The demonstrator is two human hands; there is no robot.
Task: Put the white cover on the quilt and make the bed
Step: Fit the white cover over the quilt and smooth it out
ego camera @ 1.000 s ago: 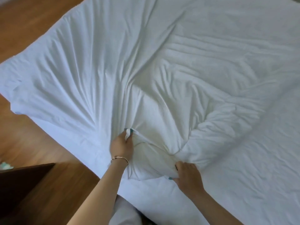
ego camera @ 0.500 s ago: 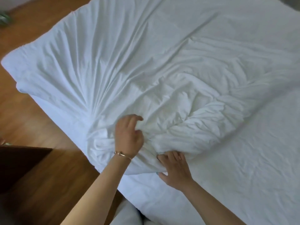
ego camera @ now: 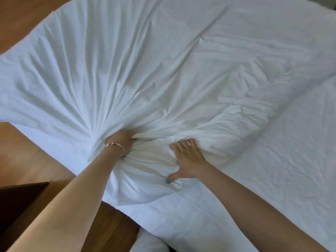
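Head view only. Left hand [ego camera: 122, 140] buried to the knuckles in a gathered bunch of the white cover [ego camera: 101, 79], near edge of the bed [ego camera: 291, 188]; fingers out of sight inside the cloth, so spread and grip impossible to tell for certain, though creases fan out from that spot toward the far-left corner like fabric under a clench. Thin metal bangle [ego camera: 116, 147] on the left wrist, touching the cloth. Right hand [ego camera: 188, 160] just beside it, to the right, laid palm down on the cover; fingers [ego camera: 183, 145] straight and close together, tips pushed under a rolled fold, thumb splayed wide toward the near edge, teal polish on the thumbnail. Pressing, not pinching. Between both hands a puffy, wrinkled mound, presumably quilt [ego camera: 151, 164] inside the cover; actual quilt surface not distinguishable from cover, all white. Cover spread over most of the bed, flat and smooth at far right, heavily creased at centre, thick rumpled ridge running from the right hand up toward the right edge. Bare fitted sheet at near right. Wooden floor [ego camera: 32, 160] at left, dark wooden furniture corner [ego camera: 20, 202] at lower left. No brand, label or writing readable anywhere.
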